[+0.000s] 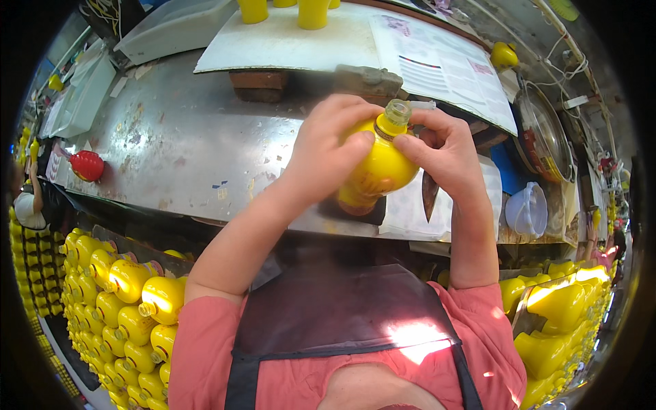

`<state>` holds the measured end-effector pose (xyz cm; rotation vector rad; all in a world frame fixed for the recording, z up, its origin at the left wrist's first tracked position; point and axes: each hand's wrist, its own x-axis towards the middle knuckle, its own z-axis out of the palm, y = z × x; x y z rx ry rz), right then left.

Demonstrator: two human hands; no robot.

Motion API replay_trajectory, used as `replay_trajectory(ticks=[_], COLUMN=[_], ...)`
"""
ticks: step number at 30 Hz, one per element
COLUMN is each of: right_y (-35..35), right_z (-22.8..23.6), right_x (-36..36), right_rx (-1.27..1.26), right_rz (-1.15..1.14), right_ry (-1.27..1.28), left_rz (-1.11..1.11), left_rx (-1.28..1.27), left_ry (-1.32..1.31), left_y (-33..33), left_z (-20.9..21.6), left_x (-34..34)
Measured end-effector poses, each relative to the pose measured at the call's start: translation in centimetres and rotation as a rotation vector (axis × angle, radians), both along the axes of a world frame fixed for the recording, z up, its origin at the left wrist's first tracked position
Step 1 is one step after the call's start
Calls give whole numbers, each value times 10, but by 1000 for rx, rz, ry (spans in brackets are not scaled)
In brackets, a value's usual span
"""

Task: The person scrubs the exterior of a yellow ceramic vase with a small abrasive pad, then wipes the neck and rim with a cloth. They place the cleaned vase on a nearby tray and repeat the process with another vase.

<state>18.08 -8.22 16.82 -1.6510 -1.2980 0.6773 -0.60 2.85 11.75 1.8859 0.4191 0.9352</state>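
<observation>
Between my hands is a rounded yellow bottle (386,171) with a bare clear glass mouth and a thin brown band round the base of its neck. My left hand (328,143) is closed on its left side, the thumb lying against the shoulder near the band. From the right, my right hand (447,150) grips beside the neck, its thumb at the band and its fingers behind. Whether a small piece is pinched there too, I cannot tell. A dark pad (372,213) shows below the bottle, and a dark pointed blade (429,197) lies near my right wrist.
A white board (294,55) rests on bricks (258,83) across the metal table (171,164), with yellow bottles (313,14) on it. A red container (87,165) sits at left, a clear bucket (527,210) at right. Stacked yellow bottles (130,280) flank me.
</observation>
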Motion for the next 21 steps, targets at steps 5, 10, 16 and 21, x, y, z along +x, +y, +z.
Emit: replay_trajectory(ticks=[5, 10, 16, 21], right_y=[-6, -7, -11, -23], right_z=[7, 11, 1, 0], right_x=[-4, -10, -5, -4], right_rx=[-93, -97, 4, 16], right_rz=[-31, -32, -32, -67], right_ry=[84, 98, 87, 109], left_rz=[-266, -125, 47, -71], left_rx=[-336, -465, -23, -239], left_ry=[-24, -129, 122, 49], left_y=[15, 14, -3, 1], left_z=[4, 27, 58, 61], left_x=[1, 14, 25, 17])
